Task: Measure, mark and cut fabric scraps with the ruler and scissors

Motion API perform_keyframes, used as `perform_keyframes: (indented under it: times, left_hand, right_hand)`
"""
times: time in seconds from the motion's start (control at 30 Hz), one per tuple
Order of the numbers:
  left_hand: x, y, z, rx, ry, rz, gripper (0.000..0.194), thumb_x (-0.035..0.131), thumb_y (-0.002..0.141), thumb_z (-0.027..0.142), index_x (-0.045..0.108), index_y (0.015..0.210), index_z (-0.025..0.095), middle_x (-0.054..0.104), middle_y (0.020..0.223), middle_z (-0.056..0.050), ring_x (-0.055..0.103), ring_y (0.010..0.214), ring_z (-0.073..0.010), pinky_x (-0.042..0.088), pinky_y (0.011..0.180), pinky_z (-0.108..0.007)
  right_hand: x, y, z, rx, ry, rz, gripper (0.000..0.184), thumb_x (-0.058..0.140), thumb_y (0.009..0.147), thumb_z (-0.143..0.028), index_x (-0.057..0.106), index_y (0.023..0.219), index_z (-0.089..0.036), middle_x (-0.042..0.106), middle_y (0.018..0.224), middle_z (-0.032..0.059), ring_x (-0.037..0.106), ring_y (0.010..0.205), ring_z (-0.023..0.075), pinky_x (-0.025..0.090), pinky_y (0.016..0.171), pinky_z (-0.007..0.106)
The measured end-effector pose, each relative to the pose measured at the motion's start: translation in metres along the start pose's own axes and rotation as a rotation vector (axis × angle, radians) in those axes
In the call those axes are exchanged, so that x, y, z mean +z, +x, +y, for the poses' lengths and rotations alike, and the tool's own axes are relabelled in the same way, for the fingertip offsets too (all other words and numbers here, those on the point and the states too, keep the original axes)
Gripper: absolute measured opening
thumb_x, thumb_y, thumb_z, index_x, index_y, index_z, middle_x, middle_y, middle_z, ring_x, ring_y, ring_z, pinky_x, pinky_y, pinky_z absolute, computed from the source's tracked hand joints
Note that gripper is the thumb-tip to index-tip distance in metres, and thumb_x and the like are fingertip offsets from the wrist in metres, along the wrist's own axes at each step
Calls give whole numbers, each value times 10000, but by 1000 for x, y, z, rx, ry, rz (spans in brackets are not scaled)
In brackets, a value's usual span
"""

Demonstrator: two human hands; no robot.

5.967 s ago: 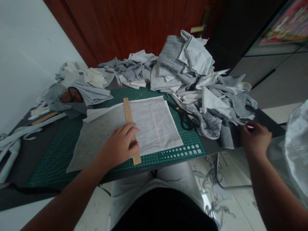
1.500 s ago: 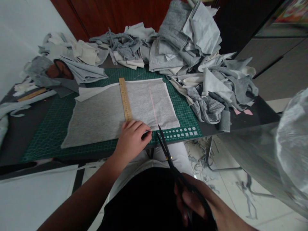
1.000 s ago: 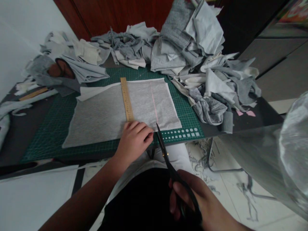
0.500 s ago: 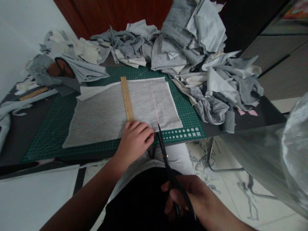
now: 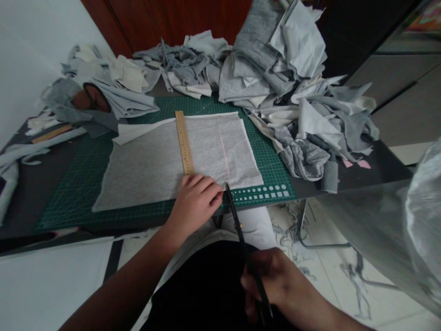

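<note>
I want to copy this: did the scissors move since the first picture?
Yes: the black scissors, now in the right hand, came toward the person, tips over the cutting mat's near side.

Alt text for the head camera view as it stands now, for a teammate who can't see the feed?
The right hand holds black-handled scissors, tips at the near edge of a grey jersey sheet by a pink line. The left hand rests on the sheet at a wooden ruler's lower end, on a green cutting mat. Fabric scraps are heaped behind.
</note>
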State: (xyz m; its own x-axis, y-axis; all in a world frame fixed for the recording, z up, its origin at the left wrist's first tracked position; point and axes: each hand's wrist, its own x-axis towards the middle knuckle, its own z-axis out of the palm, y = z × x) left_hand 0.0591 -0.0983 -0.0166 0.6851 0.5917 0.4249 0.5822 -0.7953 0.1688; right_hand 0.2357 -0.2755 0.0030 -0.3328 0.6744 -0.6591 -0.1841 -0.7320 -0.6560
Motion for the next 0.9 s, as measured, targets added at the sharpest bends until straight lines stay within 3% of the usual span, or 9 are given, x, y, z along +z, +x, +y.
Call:
perform_keyframes:
  times: [0.3, 0.9]
  left_hand:
    - [1, 1, 0, -16, -25, 12, 71, 691, 914, 180, 689, 866, 232, 723, 854, 9, 597, 870, -223, 393, 823, -408]
    - [0, 1, 0, -25, -41, -27, 79, 670, 937, 193, 693, 870, 228, 742, 869, 4, 609, 884, -225, 395, 847, -420]
  right_hand:
    - [7, 2, -4, 55, 27, 67, 592, 821, 610, -674, 551, 702, -155, 577, 498, 2, 507, 415, 77, 313, 407, 162]
    - [12, 2, 2, 55, 21, 131, 554, 830, 628, -629, 552, 718, -159, 530, 532, -31, 504, 444, 78, 347, 424, 177]
